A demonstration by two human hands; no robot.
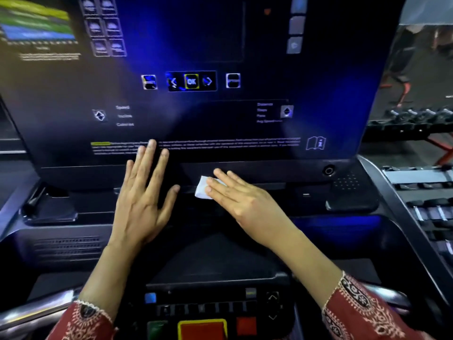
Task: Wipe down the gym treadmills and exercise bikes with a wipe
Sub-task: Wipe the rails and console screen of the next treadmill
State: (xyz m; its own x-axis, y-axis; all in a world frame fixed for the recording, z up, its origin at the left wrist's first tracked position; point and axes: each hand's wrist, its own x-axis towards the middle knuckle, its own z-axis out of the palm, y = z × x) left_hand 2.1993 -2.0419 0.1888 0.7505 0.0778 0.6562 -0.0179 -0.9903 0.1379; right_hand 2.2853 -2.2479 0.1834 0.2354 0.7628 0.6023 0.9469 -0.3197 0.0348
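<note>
I face a treadmill console [220, 119], a dark glossy panel with an OK button and arrow keys at its middle. My right hand [242, 202] lies flat with straight fingers on a small white wipe [203, 190], pressing it against the ledge just below the panel. Most of the wipe is hidden under my fingers. To the left of it, my left hand [144, 192] is spread open with straight fingers over the lower edge of the panel and holds nothing.
Below my arms sits a control strip with a yellow-framed red stop button [203, 328] and a metal handlebar [36, 310]. A cup tray [49, 212] is at the left. Dumbbell racks [421, 119] stand at the right beyond the console.
</note>
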